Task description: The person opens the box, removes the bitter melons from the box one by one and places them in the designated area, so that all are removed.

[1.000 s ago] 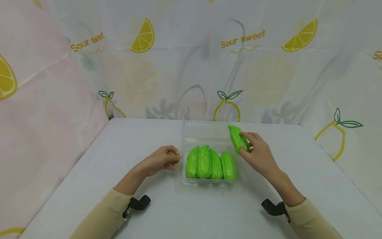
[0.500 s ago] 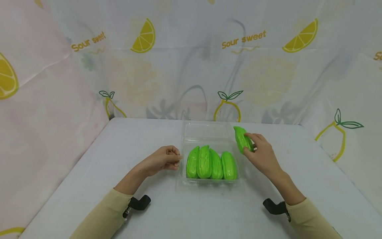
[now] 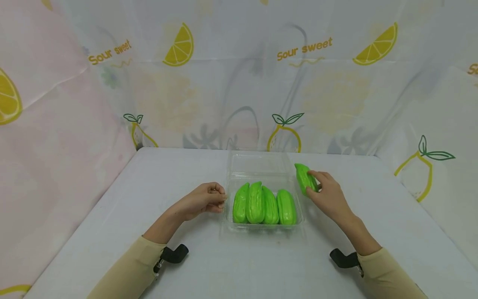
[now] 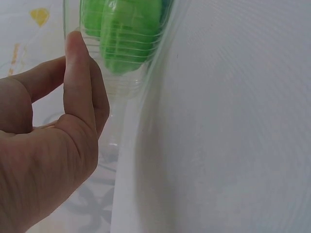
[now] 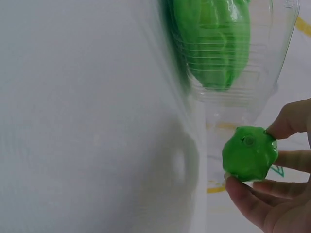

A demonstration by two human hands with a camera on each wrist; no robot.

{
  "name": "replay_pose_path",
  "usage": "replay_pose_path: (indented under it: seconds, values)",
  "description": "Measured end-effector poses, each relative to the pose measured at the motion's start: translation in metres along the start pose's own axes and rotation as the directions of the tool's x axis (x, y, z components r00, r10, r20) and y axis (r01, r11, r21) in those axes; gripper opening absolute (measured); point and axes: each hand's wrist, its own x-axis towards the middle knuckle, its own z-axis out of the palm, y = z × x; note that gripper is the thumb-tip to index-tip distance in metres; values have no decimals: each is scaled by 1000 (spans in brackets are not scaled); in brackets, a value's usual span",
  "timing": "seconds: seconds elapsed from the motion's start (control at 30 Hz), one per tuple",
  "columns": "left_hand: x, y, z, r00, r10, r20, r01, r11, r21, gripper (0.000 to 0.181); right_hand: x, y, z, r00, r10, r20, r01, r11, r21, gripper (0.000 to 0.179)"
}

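A clear plastic clamshell box (image 3: 261,226) stands on the table with its lid (image 3: 257,162) folded back. Inside lie several bright green, ridged bitter melons (image 3: 255,203) side by side. At the box's left edge, my left hand (image 3: 205,200) pinches the rim with thumb and fingers. My right hand (image 3: 328,195) holds another bitter melon (image 3: 304,178) between thumb and fingertips, off the table just right of the box. In the right wrist view this bitter melon (image 5: 249,153) shows end-on, apart from the box wall.
A white table (image 3: 239,265) carries the box. Behind and at both sides hangs a pale cloth (image 3: 239,83) printed with lemons. Black wrist mounts (image 3: 175,254) sit at both sleeves.
My right hand with the bitter melon has moved right, away from above the box, and then lowered slightly. The left hand and the box have stayed in place.
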Motion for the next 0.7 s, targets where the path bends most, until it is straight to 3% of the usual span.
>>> replay_pose_path:
  seconds: [0.47, 0.7]
  values:
    - [1, 0, 0, 1000, -6, 2, 6, 1000, 0, 18, 3, 10, 5, 993, 75, 96, -78, 997, 22, 52]
    - [0, 1, 0, 1000, -9, 3, 9, 1000, -1, 18, 4, 12, 7, 991, 74, 114, -77, 997, 19, 51]
